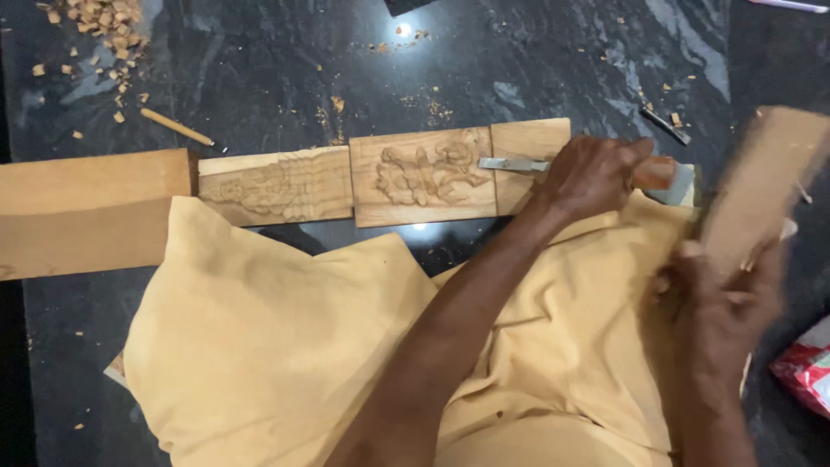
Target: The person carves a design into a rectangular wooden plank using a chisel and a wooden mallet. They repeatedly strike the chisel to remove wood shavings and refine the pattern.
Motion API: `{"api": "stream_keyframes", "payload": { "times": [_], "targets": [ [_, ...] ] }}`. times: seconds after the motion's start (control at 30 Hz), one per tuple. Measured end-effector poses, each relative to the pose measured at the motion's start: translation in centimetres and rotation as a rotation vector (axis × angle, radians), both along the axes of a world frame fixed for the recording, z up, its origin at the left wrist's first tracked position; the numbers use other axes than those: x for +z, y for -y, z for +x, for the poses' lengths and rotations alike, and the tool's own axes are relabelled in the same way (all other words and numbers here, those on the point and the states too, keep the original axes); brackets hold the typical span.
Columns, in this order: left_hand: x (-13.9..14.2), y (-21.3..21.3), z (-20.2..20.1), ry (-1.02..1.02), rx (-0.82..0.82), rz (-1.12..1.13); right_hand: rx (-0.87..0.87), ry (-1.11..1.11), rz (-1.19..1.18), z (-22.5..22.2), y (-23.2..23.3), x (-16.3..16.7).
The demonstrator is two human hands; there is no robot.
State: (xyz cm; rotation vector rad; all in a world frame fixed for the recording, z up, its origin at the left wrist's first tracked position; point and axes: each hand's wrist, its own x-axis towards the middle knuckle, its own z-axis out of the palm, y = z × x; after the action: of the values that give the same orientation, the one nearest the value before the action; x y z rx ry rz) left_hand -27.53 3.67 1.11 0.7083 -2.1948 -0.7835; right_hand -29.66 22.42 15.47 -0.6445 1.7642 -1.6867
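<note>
Carved wooden panel (424, 175), lying flat on dark marbled floor (536, 60), relief figures at its centre, fine detail hard to read. Chisel (519, 163) laid across panel's right end, flat metal blade pointing left toward the relief, wooden handle mostly hidden inside left hand (596, 173), fist closed round it; only the orange butt end visible past the knuckles, right of panel. Right hand (726, 298), well right of and below panel, gripping wooden mallet (761, 186), raised and heavily motion-blurred, outline of both uncertain, finger positions not clear. Second carved panel (277, 184) butted against left edge of first, shallower relief, motif indistinct. Plain plank (86, 212) farther left of panel, cut off by frame edge. Yellow cloth (259, 346) below panel, covering lap and legs, overlapping panel's lower right corner and hiding floor beneath. Wood chips (104, 26) far above and left of panel, partly cropped at top. Pencil-like stick (177, 127) above second panel. Small metal tool (664, 124) above and right of panel, kind not determinable. Red packet (804, 367) far lower right of panel, cropped by frame.
</note>
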Motion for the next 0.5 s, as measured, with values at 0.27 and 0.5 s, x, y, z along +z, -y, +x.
{"api": "stream_keyframes", "payload": {
  "times": [0.27,0.5],
  "targets": [
    [0.7,0.1,0.8,-0.043,0.057,-0.027,0.040,-0.062,0.037,-0.7,-0.5,-1.0],
    [1.4,0.8,1.5,-0.059,0.062,-0.003,0.183,-0.308,0.107,-0.4,-0.1,-2.2]
  ]
}}
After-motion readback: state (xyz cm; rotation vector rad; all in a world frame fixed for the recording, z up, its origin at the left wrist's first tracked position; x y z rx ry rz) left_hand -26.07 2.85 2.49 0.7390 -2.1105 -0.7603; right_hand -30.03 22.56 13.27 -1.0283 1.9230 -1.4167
